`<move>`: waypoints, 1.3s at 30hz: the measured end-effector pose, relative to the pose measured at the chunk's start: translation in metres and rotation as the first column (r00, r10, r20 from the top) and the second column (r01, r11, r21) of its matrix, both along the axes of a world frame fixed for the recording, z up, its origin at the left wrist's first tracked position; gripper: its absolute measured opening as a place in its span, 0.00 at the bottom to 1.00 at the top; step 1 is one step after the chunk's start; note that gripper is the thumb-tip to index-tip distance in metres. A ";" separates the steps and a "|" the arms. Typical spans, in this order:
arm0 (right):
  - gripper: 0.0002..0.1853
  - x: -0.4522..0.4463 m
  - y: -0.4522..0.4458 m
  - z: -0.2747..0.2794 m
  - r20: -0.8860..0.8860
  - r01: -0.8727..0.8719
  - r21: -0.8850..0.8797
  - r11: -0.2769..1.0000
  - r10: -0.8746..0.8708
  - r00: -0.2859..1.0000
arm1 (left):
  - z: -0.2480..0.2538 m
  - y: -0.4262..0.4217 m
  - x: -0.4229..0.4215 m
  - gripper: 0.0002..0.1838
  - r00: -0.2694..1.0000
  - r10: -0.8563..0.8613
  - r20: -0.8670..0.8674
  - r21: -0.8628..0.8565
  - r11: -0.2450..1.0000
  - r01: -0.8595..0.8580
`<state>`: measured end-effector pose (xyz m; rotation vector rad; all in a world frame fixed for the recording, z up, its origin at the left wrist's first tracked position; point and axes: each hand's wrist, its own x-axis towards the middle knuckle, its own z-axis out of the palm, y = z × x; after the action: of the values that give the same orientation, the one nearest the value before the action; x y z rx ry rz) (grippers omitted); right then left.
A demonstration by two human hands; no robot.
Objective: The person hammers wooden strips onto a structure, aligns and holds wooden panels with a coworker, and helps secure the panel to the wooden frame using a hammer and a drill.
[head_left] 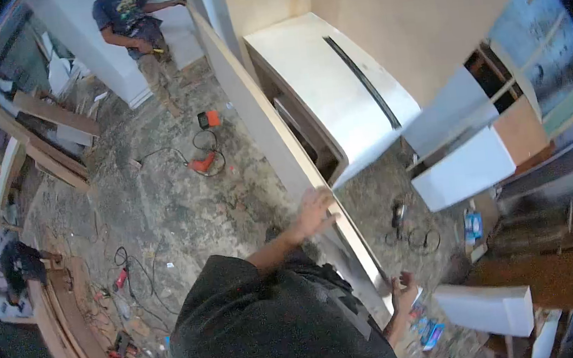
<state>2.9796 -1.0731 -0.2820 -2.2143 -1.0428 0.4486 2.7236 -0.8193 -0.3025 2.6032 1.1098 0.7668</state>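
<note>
Concrete floor [186, 217], long panel [261, 124], left hand [314, 214] spread on its edge, right hand [403, 292] half-spread beside it

My upper body is covered by a loose black shirt [274, 330] with a matt surface. The left sleeve [221, 278] is short and wide, its hem ending near the elbow; the left forearm [273, 252] below it is bare. Angular grey patches [345, 303] mark the shirt's front, too blurred to identify. My left hand [312, 215] and right hand [404, 292] are bare.
</note>
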 end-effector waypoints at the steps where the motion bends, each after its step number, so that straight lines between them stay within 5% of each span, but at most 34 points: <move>1: 0.19 -0.003 0.020 -0.002 0.012 -0.021 0.016 1.000 0.021 1.000 | -0.011 0.001 0.001 0.24 1.000 0.007 -0.004 -0.019 1.000 -0.007; 6: 0.23 -0.069 0.141 0.016 -0.060 -0.383 0.054 0.922 0.386 0.921 | -0.023 0.013 -0.015 0.28 0.996 -0.092 0.018 -0.209 0.973 0.094; 8: 0.24 -0.094 0.186 0.021 -0.052 -0.484 0.070 0.872 0.487 0.872 | -0.024 0.019 -0.025 0.24 0.959 -0.191 0.209 -0.235 0.942 0.238; 11: 0.27 -0.127 0.251 0.022 0.029 -0.557 0.158 0.816 0.560 0.828 | -0.030 0.030 -0.066 0.20 0.982 -0.115 0.147 -0.153 0.979 0.138; 13: 0.32 -0.147 0.287 0.022 0.014 -0.642 0.083 0.762 0.644 0.765 | -0.076 0.035 -0.106 0.18 0.998 0.059 0.030 -0.312 0.949 -0.047; 14: 0.34 -0.149 0.306 0.006 -0.067 -0.691 0.200 0.694 0.714 0.697 | -0.118 0.034 -0.128 0.18 0.984 0.175 -0.020 -0.430 0.887 -0.166; 16: 0.37 -0.161 0.335 -0.004 0.036 -0.765 0.160 0.624 0.770 0.637 | -0.082 0.017 -0.199 0.15 0.885 0.429 -0.180 -0.828 0.420 -0.372; 18: 0.40 -0.167 0.361 -0.015 0.348 -0.781 -0.045 0.623 0.743 0.572 | -0.130 -0.028 -0.265 0.12 0.629 0.725 -0.282 -0.656 0.333 -0.677; 19: 0.42 -0.171 0.383 -0.005 0.153 -0.834 -0.101 0.542 0.837 0.525 | -0.163 -0.057 -0.293 0.11 0.304 0.924 -0.231 -0.697 0.061 -0.714; 20: 0.42 -0.176 0.392 -0.010 0.209 -0.834 -0.045 0.550 0.821 0.531 | -0.183 -0.089 -0.311 0.11 -0.051 0.980 -0.192 -0.741 -0.179 -0.647; 21: 0.41 -0.182 0.403 -0.015 0.144 -0.767 -0.082 0.636 0.769 0.622 | -0.144 -0.110 -0.329 0.11 -0.151 0.840 -0.521 -0.404 -0.399 -0.823; 22: 0.41 -0.187 0.416 -0.018 0.162 -0.803 -0.006 0.596 0.793 0.588 | -0.194 -0.154 -0.357 0.14 -0.235 0.826 -0.512 -0.624 -0.546 -0.560; 23: 0.41 -0.187 0.425 -0.021 0.185 -0.816 0.073 0.574 0.796 0.576 | -0.167 -0.181 -0.365 0.17 -0.397 0.769 -0.501 -0.664 -0.636 -0.392; 24: 0.41 -0.189 0.434 -0.021 0.188 -0.792 0.078 0.605 0.772 0.608 | -0.146 -0.208 -0.357 0.18 -0.449 0.830 -0.331 -0.603 -0.552 -0.576; 25: 0.40 -0.196 0.446 -0.012 0.207 -0.787 0.040 0.616 0.765 0.609 | -0.073 -0.205 -0.347 0.20 -0.408 0.801 -0.437 -0.559 -0.598 -0.575; 26: 0.39 -0.201 0.459 -0.007 0.219 -0.772 0.003 0.635 0.753 0.620 | -0.110 -0.245 -0.351 0.21 -0.313 0.897 -0.311 -0.690 -0.440 -0.575; 27: 0.39 -0.200 0.472 -0.017 0.214 -0.756 0.021 0.654 0.736 0.642 | -0.100 -0.257 -0.338 0.21 -0.298 0.888 -0.351 -0.394 -0.429 -0.813; 28: 0.38 -0.197 0.485 -0.029 0.206 -0.741 0.033 0.671 0.721 0.662 | -0.152 -0.302 -0.336 0.23 -0.282 0.878 -0.387 -0.334 -0.419 -0.844; 29: 0.38 -0.199 0.497 -0.033 0.217 -0.722 -0.008 0.692 0.706 0.674 | -0.136 -0.303 -0.330 0.27 -0.293 0.843 -0.451 -0.675 -0.537 -0.506; 30: 0.38 -0.203 0.511 -0.035 0.225 -0.700 -0.053 0.712 0.692 0.686 | -0.116 -0.296 -0.313 0.27 -0.207 0.721 -0.661 -0.468 -0.612 -0.638; 32: 0.37 -0.216 0.529 -0.024 0.139 -0.716 0.018 0.698 0.707 0.693 | -0.133 -0.331 -0.325 0.32 0.251 0.879 -0.404 -0.313 0.126 -0.942; 33: 0.37 -0.221 0.540 -0.023 0.132 -0.715 0.021 0.699 0.707 0.695 | -0.132 -0.323 -0.319 0.29 0.319 0.845 -0.429 -0.430 0.119 -0.895; 35: 0.36 -0.221 0.555 -0.032 0.123 -0.694 0.004 0.720 0.688 0.715 | -0.128 -0.278 -0.315 0.25 0.329 0.784 -0.526 -0.615 -0.083 -0.784; 36: 0.30 -0.228 0.562 -0.024 0.260 -0.668 0.093 0.738 0.630 0.732 | -0.131 -0.241 -0.318 0.23 0.341 0.762 -0.551 -0.650 -0.135 -0.748; 39: 0.28 -0.236 0.581 0.008 0.000 -0.574 -0.116 0.811 0.577 0.816 | -0.136 -0.092 -0.331 0.23 0.370 0.771 -0.518 -0.681 -0.111 -0.723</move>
<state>2.7437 -0.4916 -0.2742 -1.9638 -1.7575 0.7455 2.3922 -0.9114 -0.4384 0.8215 2.2385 0.1759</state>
